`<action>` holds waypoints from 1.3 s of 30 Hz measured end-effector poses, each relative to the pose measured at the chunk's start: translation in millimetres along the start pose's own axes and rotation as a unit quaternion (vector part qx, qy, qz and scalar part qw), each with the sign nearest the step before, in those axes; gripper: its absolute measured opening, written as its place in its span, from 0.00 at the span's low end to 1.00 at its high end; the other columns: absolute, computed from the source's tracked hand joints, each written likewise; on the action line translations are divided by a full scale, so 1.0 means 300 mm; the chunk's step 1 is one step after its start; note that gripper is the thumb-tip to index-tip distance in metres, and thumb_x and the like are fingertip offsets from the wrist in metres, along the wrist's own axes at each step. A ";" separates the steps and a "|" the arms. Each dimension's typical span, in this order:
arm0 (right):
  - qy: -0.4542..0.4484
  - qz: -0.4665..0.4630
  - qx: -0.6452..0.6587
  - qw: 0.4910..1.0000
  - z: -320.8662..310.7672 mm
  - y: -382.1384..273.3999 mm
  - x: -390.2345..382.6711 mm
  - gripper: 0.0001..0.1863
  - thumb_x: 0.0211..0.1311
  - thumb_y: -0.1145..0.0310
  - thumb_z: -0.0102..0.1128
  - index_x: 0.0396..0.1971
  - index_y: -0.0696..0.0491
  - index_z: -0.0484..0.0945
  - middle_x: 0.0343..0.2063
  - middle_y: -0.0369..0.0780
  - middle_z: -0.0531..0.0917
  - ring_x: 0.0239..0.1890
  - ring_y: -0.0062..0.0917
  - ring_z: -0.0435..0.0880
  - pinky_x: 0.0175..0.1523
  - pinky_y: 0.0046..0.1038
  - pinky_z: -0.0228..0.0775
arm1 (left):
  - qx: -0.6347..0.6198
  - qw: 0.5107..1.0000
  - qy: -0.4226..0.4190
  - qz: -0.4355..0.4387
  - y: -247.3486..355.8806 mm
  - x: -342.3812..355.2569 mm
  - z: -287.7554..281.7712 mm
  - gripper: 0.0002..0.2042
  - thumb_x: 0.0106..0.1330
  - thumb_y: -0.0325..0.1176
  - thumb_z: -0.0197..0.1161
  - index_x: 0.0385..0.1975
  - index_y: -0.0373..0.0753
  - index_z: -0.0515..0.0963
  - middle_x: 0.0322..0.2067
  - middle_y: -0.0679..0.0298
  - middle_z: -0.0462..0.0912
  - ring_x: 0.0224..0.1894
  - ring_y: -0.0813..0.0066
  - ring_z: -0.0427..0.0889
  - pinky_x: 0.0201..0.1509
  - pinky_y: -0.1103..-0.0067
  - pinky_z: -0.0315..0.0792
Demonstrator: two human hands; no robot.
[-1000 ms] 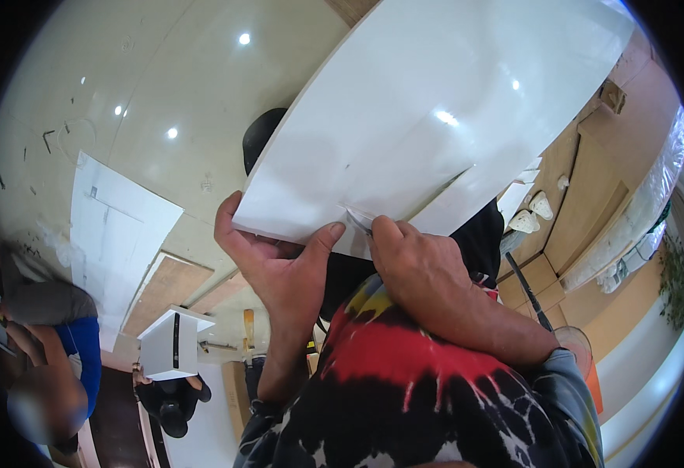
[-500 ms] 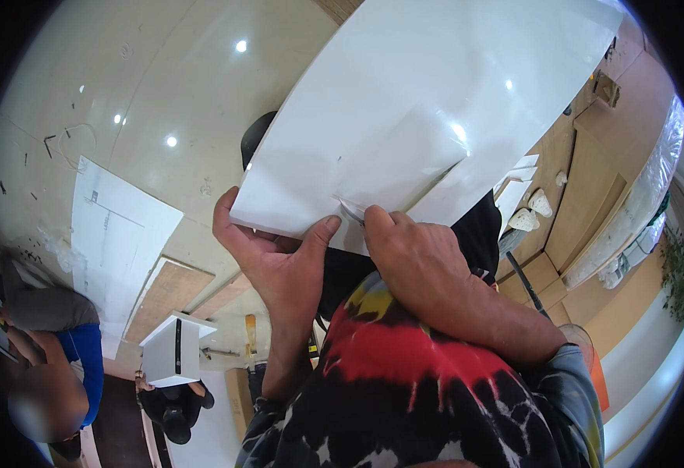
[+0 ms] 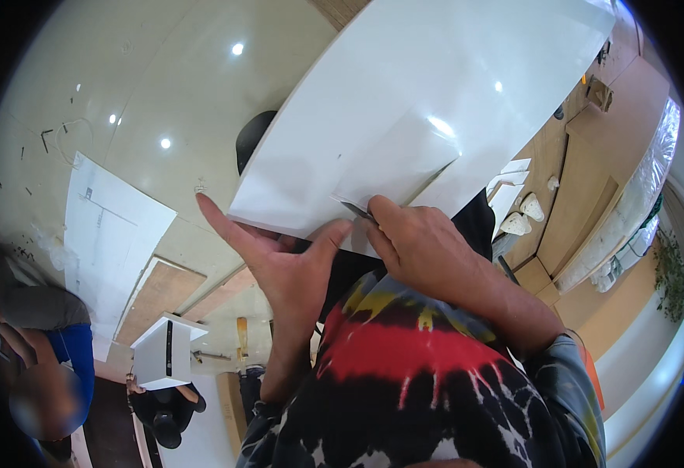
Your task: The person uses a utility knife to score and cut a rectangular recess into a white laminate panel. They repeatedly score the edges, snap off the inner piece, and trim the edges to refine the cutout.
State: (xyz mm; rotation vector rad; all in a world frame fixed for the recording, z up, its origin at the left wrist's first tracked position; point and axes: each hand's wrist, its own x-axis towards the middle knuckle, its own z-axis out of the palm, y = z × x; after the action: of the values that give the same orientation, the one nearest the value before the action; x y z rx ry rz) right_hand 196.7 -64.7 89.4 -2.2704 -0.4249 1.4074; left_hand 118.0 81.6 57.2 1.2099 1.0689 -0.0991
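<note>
- A large white panel (image 3: 435,101) fills the upper middle of the view, held up in front of the person; its near edge crosses just above both hands.
- The panel hides most of what lies beyond it; only a dark rounded shape (image 3: 252,140) shows past its left edge.
- Below the hands, the person's tie-dye shirt (image 3: 427,390) in red, yellow and black covers the lower middle of the view.
- Lower left, on the glossy pale floor (image 3: 162,78), lie a large white sheet with thin drawn lines (image 3: 112,234), a wooden board (image 3: 159,292) and a small white box-shaped cabinet (image 3: 162,351).
- At the far left edge another person in blue and grey (image 3: 38,335) is partly in view.
- To the right are light wooden panels (image 3: 591,179) and two small white cone-like pieces (image 3: 523,216).
- The panel is flat, smooth and shiny, reflecting ceiling lights, with straight edges and a thin translucent film (image 3: 400,160) lifting off its face.
- Its long axis runs from the lower left near the hands up to the upper right.
- The left hand (image 3: 287,265) has its fingers spread open, the thumb pressed against the panel's near edge and the forefinger pointing away to the upper left.
- The right hand (image 3: 424,249) has its fingers closed, pinching a small dark blade-like tool (image 3: 356,209) against the film at the panel's edge.
</note>
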 end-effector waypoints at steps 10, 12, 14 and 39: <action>0.074 -0.033 0.022 0.996 0.048 0.045 -0.038 0.11 0.73 0.66 0.56 0.32 0.56 0.70 0.21 0.48 0.81 0.25 0.49 0.83 0.30 0.46 0.75 | 0.022 0.999 0.006 0.034 -0.034 0.008 -0.008 0.66 0.49 0.14 0.77 0.78 0.39 0.27 0.69 0.41 0.59 0.69 0.54 0.67 0.70 0.63 0.68; 0.072 -0.031 0.020 0.997 0.058 0.038 -0.042 0.11 0.73 0.66 0.57 0.32 0.56 0.70 0.22 0.48 0.82 0.25 0.48 0.84 0.30 0.45 0.76 | 0.018 0.999 0.015 0.030 -0.028 0.004 0.001 0.66 0.48 0.14 0.77 0.78 0.39 0.27 0.69 0.42 0.60 0.68 0.54 0.67 0.70 0.63 0.68; 0.078 -0.027 0.017 0.996 0.064 0.033 -0.043 0.11 0.73 0.66 0.57 0.33 0.56 0.71 0.22 0.48 0.82 0.25 0.48 0.84 0.30 0.45 0.76 | 0.018 0.999 0.018 0.028 -0.023 0.005 0.006 0.66 0.48 0.13 0.77 0.78 0.40 0.27 0.69 0.42 0.60 0.68 0.54 0.67 0.70 0.63 0.68; -0.047 0.035 -0.060 0.996 0.031 -0.028 -0.047 0.07 0.64 0.75 0.56 0.37 0.59 0.68 0.29 0.50 0.82 0.30 0.48 0.87 0.32 0.45 0.79 | 0.014 1.000 0.012 0.002 -0.016 0.012 0.002 0.62 0.47 0.11 0.75 0.77 0.42 0.35 0.66 0.42 0.62 0.66 0.54 0.69 0.68 0.61 0.72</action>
State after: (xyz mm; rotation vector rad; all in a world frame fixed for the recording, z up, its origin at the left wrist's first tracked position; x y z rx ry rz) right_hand 182.1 -62.3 100.9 -2.3418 -0.4763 1.5669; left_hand 117.5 80.7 51.2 1.2412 1.0897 -0.0962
